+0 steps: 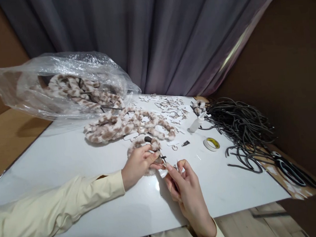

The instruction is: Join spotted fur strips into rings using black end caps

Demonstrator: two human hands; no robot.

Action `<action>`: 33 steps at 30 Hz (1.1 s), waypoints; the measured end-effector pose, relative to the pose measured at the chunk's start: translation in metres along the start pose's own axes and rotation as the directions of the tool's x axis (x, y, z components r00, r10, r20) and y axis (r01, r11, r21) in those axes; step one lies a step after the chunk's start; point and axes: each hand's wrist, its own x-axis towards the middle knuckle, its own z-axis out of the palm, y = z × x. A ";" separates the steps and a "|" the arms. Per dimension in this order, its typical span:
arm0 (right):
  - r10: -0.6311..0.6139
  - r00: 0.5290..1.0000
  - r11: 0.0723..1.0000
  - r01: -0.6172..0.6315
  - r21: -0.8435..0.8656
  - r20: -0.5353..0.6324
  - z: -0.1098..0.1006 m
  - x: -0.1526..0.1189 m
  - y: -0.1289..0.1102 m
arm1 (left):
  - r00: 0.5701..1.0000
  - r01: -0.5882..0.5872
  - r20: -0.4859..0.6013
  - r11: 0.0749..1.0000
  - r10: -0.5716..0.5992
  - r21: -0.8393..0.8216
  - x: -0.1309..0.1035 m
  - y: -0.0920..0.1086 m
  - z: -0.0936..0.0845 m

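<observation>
My left hand (140,165) is closed over a brown-and-white furry cord loop (132,145), just above the table. A thin black cord end (163,158) sticks out between my two hands. My right hand (188,189) is closed in a pinch right beside my left fingertips; a small piece in its fingers is mostly hidden, so I cannot tell its kind. Just beyond my hands lie more furry cords (106,129), a small black clip (185,143) and a metal ring (174,147).
A clear plastic bag (19,84) with furry cords stands at the back left. Metal clasps and white tags (170,104) are scattered behind. On the right are a tape roll (211,144), a white bottle (196,124), black cords (241,120) and black-handled scissors (291,171).
</observation>
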 end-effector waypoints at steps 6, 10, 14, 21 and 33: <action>0.054 0.999 0.983 -0.052 -0.177 0.006 -0.010 0.003 -0.002 | 1.000 0.006 -0.020 1.000 -0.006 0.007 0.002 -0.002 -0.001; -0.115 0.988 0.822 0.036 -0.569 -0.105 -0.046 0.004 -0.014 | 0.999 0.037 -0.028 0.999 -0.036 0.033 0.003 -0.001 -0.002; -0.401 0.901 0.286 -0.048 -0.957 -0.165 -0.092 0.008 -0.031 | 0.997 0.071 -0.026 0.993 -0.068 0.096 0.002 0.001 -0.002; -0.425 0.901 -0.344 -0.250 -0.905 -0.087 -0.115 0.021 -0.039 | 0.992 0.124 -0.024 0.978 -0.121 0.166 0.002 0.004 -0.002; -0.713 0.596 -0.034 -0.555 -0.831 -0.369 -0.233 0.011 -0.131 | 0.988 0.156 -0.022 0.956 -0.155 0.250 -0.002 0.011 -0.003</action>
